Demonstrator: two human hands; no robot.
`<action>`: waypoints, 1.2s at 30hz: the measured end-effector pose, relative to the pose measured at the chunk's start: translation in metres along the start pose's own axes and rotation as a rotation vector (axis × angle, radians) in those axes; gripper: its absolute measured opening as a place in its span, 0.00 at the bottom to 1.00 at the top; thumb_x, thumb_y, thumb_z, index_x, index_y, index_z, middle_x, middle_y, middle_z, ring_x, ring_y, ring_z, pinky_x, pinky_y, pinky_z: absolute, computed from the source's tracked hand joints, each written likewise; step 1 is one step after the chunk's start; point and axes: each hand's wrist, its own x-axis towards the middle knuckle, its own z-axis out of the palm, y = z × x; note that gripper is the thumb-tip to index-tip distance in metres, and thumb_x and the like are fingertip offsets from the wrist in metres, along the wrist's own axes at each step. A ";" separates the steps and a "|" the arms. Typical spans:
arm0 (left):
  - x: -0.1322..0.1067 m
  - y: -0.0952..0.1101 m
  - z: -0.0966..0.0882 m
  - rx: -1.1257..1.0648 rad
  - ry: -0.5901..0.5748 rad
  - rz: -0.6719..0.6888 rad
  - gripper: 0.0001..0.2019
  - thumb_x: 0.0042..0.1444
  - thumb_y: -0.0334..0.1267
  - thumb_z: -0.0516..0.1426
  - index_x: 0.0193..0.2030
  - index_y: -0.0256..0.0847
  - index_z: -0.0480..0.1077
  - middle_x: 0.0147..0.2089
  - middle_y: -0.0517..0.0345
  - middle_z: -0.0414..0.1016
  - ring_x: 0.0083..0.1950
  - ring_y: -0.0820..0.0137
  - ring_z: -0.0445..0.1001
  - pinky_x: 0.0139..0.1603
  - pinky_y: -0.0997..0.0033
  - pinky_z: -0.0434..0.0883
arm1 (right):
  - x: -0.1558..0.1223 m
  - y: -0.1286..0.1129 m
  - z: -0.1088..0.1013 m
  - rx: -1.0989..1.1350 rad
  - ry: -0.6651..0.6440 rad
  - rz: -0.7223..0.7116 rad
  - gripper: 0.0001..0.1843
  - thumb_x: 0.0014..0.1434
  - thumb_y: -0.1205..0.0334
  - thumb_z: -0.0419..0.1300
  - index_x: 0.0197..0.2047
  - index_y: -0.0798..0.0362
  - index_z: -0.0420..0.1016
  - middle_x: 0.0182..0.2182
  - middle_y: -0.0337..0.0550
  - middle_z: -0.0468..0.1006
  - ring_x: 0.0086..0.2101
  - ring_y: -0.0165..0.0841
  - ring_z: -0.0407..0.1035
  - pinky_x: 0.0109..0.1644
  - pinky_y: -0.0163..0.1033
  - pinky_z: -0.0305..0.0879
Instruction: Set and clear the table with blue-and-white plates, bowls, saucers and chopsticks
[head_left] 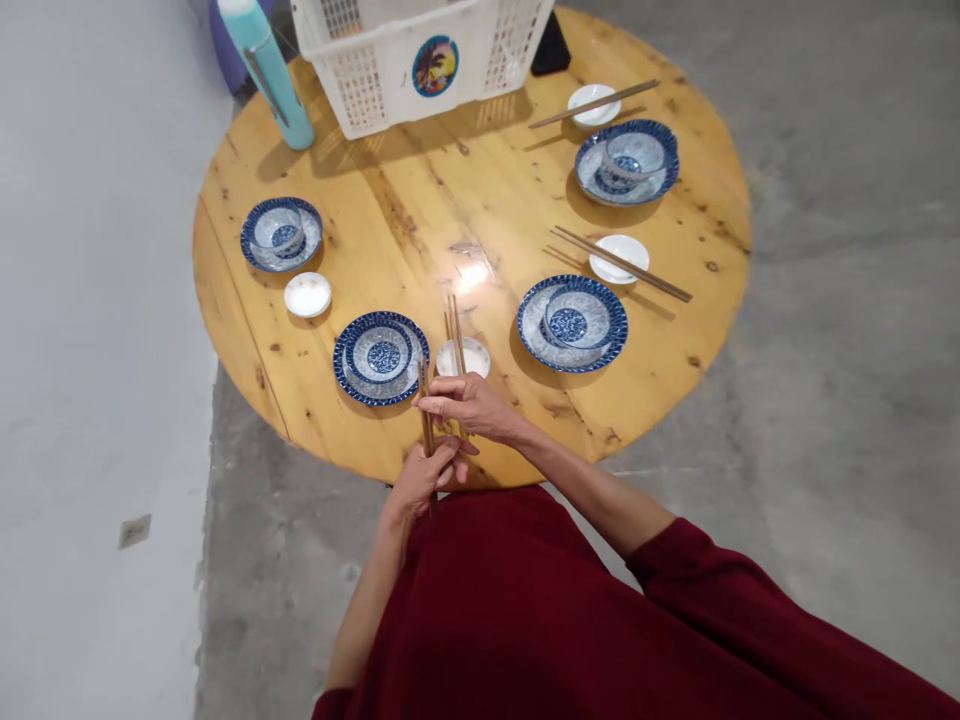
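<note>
Chopsticks (427, 432) in the head view, gripped in both hands by the near edge of the round wooden counter (360, 250), lower ends past that edge, upper tips at the right rim of a blue-and-white plate (341, 360) bearing a bowl (383, 357). Just beyond the right hand (471, 405), a small white dish (478, 360) with a second pair of sticks (456, 325) laid across; little room between dish and plate. Only a narrow gap, too, from dish to another blue-and-white plate (526, 325) on the right. Wide bare wood across the middle, as far as a white basket (442, 65) near the far edge; a bare strip also between right-hand plate and curved rim.

Left hand (424, 475) closed around the lower part, thumb pointing up along the sticks, wrist outside the counter's edge, forearm rising from lower left. Right hand pinching higher up with thumb and fingers, forearm slanting in over the edge from lower right. Cannot tell the exact number held.
</note>
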 end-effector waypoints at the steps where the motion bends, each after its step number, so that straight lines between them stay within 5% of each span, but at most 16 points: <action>1: -0.001 -0.002 -0.002 -0.009 -0.007 0.003 0.24 0.59 0.56 0.57 0.40 0.33 0.77 0.20 0.61 0.70 0.16 0.83 0.46 0.20 0.75 0.42 | 0.001 0.000 0.002 -0.016 -0.019 -0.006 0.20 0.58 0.46 0.61 0.25 0.54 0.72 0.22 0.35 0.68 0.27 0.28 0.65 0.31 0.34 0.58; 5: -0.007 -0.008 -0.011 0.011 0.005 0.023 0.25 0.60 0.58 0.57 0.40 0.34 0.78 0.21 0.61 0.70 0.17 0.82 0.47 0.21 0.75 0.45 | 0.008 0.000 0.015 -0.158 -0.087 -0.069 0.20 0.61 0.50 0.59 0.23 0.53 0.67 0.23 0.35 0.66 0.27 0.28 0.63 0.31 0.34 0.56; 7: -0.009 -0.008 -0.019 0.077 0.055 0.070 0.25 0.59 0.59 0.57 0.40 0.36 0.79 0.25 0.58 0.74 0.20 0.79 0.58 0.23 0.75 0.56 | 0.012 -0.005 0.022 -0.262 -0.103 -0.138 0.20 0.62 0.53 0.58 0.22 0.53 0.64 0.22 0.35 0.64 0.26 0.27 0.61 0.31 0.35 0.55; 10: -0.014 -0.005 -0.040 0.130 0.216 0.254 0.27 0.55 0.60 0.61 0.50 0.39 0.78 0.46 0.49 0.80 0.46 0.61 0.77 0.48 0.65 0.71 | 0.018 -0.019 0.033 -0.368 -0.073 -0.266 0.20 0.63 0.56 0.58 0.21 0.52 0.64 0.22 0.35 0.63 0.26 0.28 0.60 0.33 0.36 0.56; 12: -0.020 -0.004 -0.061 0.091 0.355 0.413 0.34 0.54 0.64 0.60 0.60 0.43 0.73 0.61 0.47 0.74 0.65 0.52 0.68 0.65 0.55 0.63 | 0.024 -0.031 0.040 -0.405 0.021 -0.341 0.17 0.65 0.57 0.57 0.24 0.52 0.69 0.24 0.37 0.67 0.29 0.30 0.63 0.35 0.37 0.59; 14: -0.030 -0.005 -0.087 0.010 0.508 0.538 0.37 0.55 0.67 0.57 0.64 0.45 0.69 0.68 0.46 0.67 0.72 0.52 0.59 0.71 0.52 0.55 | 0.033 -0.039 0.047 -0.428 0.145 -0.403 0.13 0.66 0.57 0.57 0.30 0.51 0.74 0.27 0.39 0.72 0.31 0.31 0.66 0.38 0.38 0.62; 17: -0.052 -0.011 -0.123 -0.129 0.707 0.568 0.35 0.60 0.67 0.51 0.64 0.45 0.68 0.70 0.45 0.65 0.72 0.54 0.59 0.72 0.50 0.54 | 0.046 -0.042 0.063 -0.468 0.277 -0.449 0.11 0.66 0.55 0.58 0.35 0.49 0.78 0.30 0.40 0.75 0.32 0.32 0.68 0.39 0.40 0.65; 21: -0.082 -0.028 -0.154 -0.263 0.808 0.496 0.32 0.63 0.64 0.49 0.60 0.42 0.70 0.66 0.42 0.69 0.68 0.54 0.66 0.66 0.52 0.61 | 0.061 -0.035 0.091 -0.559 0.329 -0.464 0.13 0.67 0.54 0.57 0.36 0.49 0.79 0.31 0.41 0.76 0.33 0.34 0.70 0.40 0.41 0.67; 28: -0.109 -0.060 -0.185 -0.399 0.813 0.403 0.27 0.63 0.61 0.51 0.56 0.42 0.73 0.63 0.43 0.72 0.64 0.56 0.70 0.61 0.56 0.66 | 0.081 -0.027 0.141 -0.691 0.264 -0.569 0.12 0.68 0.58 0.55 0.35 0.51 0.76 0.32 0.45 0.78 0.35 0.36 0.71 0.42 0.42 0.67; 36: -0.125 -0.059 -0.227 -0.416 0.743 0.401 0.28 0.63 0.59 0.53 0.57 0.38 0.71 0.61 0.41 0.73 0.62 0.57 0.72 0.57 0.61 0.67 | 0.094 -0.020 0.170 -0.812 0.286 -0.555 0.16 0.68 0.60 0.55 0.26 0.49 0.66 0.29 0.44 0.74 0.34 0.36 0.69 0.42 0.42 0.65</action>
